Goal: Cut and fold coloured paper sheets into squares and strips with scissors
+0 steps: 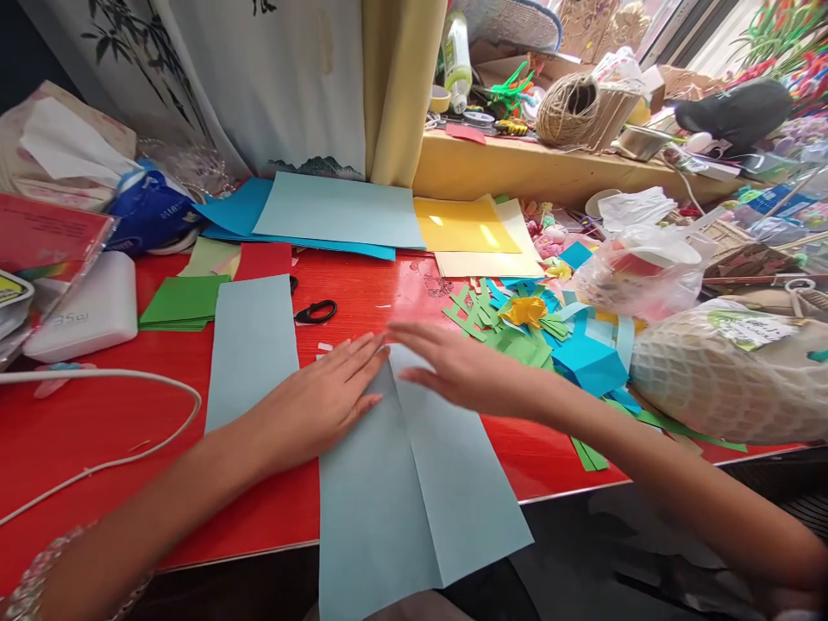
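A light blue sheet of paper with a lengthwise crease lies across the red table's front edge, its near end hanging over. My left hand rests flat on its upper left part, fingers stretched toward the far edge. Over the upper right part is my right hand, fingers extended and holding nothing, its fingertips close to those of my left hand; whether it presses the sheet I cannot tell. A narrower light blue strip of paper lies to the left, partly under my left forearm. Black-handled scissors lie beyond my left hand.
Green paper squares and a white power bank sit on the left, with a white cable curving nearby. Blue and yellow sheets lie at the back. Cut paper scraps and a netted bag crowd the right.
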Demonstrator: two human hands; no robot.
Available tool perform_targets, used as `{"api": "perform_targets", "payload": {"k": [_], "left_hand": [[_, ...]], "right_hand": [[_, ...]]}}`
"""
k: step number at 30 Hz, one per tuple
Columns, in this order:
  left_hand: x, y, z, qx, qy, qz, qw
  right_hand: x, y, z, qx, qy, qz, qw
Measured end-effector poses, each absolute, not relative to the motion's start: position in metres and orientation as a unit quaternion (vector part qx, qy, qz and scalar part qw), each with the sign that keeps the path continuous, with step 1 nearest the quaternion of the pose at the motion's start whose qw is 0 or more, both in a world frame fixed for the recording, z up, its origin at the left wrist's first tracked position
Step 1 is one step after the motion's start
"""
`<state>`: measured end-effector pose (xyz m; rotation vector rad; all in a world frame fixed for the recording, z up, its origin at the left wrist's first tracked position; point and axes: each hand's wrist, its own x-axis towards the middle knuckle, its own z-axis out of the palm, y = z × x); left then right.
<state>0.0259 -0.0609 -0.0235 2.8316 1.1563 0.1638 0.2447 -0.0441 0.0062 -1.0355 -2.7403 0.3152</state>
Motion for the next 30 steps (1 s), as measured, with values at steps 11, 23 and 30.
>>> {"api": "perform_targets", "payload": {"k": [11,23,30], "left_hand": [[0.018,-0.037,-0.039,0.926,0.366,0.088,0.007],[0.027,-0.046,-0.042,0.919,0.384,0.08,-0.043],[0.031,-0.051,-0.042,0.914,0.392,0.087,-0.056]], "right_hand": [[0.246,-0.04,-0.038,-0.376,-0.917,0.095,0.09],[0.243,-0.041,-0.036,-0.381,-0.917,0.076,0.087],[0.243,-0.041,-0.037,-0.38,-0.919,0.062,0.089]]}}
